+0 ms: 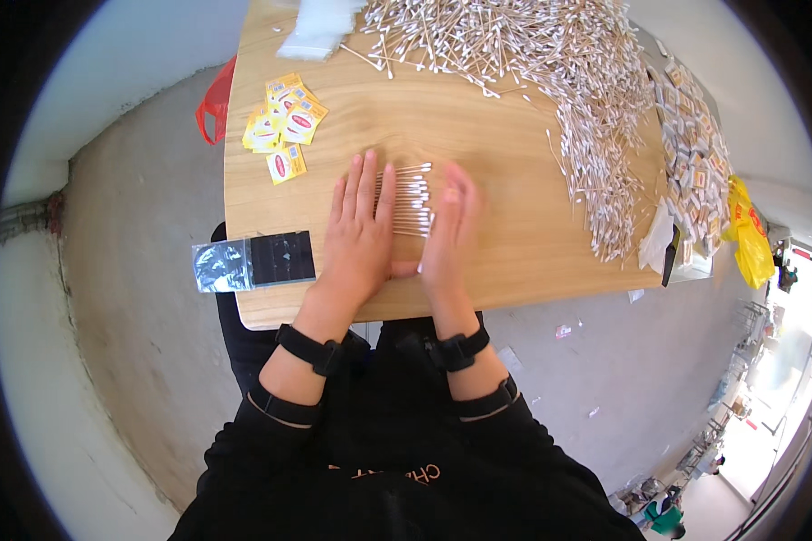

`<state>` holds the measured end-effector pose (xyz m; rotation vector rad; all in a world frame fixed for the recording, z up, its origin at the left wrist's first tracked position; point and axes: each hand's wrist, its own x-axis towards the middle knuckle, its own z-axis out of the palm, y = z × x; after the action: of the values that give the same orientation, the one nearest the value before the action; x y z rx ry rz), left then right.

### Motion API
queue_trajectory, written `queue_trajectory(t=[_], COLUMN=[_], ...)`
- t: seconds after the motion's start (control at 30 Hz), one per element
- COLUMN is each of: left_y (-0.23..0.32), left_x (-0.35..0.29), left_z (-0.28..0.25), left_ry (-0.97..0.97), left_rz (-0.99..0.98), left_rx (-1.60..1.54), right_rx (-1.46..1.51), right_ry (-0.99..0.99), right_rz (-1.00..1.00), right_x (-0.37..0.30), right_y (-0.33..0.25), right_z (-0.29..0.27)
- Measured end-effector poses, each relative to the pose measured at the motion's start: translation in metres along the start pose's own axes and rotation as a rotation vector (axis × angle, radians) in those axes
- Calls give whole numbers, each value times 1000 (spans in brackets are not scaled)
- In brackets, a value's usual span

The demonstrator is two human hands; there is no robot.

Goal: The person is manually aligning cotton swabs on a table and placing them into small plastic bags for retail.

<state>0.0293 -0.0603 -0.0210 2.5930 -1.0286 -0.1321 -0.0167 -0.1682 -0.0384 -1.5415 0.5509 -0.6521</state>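
At the far left, a red bag [214,104] hangs by the edge of the table [514,198], its contents hidden. Nearer, a clear pouch [218,266] juts past the left edge beside a black panel [281,259]; a bump from the left forearm might tip it off, and glare hides whether anything is inside. Farther back lie loose yellow cards [299,124], which a sleeve or draught could scatter, and, beyond them, flat clear bags [316,32] that look unfilled. In the middle near part, the left hand [356,221] lies flat, palm down, fingers straight and nearly together, covering part of a row of cotton swabs [413,198] without gripping it; uneven pressure could roll the sticks out of line. Just right of the white tips, the right hand [447,239] stands edgewise, loosely open and blurred; I cannot tell whether it has hold of the swab along its inner side. A hard push there could skew the row or bend tips. The big swab heap [595,135] spreads far and right, and a careless reach could make it slide. Beyond its right side, a clear-walled box [702,269] appears to hold many small packets [695,153], piled high enough that some might spill. Rightmost, a yellow bag [749,234] hides its contents.
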Motion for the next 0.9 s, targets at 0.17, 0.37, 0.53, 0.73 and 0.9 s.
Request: queue_trajectory(t=[0.17,0.37,0.53,0.73,0.9], left_y=[4,10,7,16,16], left_x=[-3,2,-10,-28,-29], left_z=[-13,-18,-10,-7,-9], left_ry=[-54,-69,-88,-104,-80], left_rz=[-45,21,84,115,117], left_rx=[-70,-78,-21,8,-23], right_rx=[-367,-826,-758,-764,-670], right_ry=[46,-213,-169,-144,-307], right_rz=[69,84,125,-97,-207], right_x=[-6,-27,-29,27,51], right_y=[-29,-50,-35,-16,-7], right_z=[-43,-63,-73,-65,-27])
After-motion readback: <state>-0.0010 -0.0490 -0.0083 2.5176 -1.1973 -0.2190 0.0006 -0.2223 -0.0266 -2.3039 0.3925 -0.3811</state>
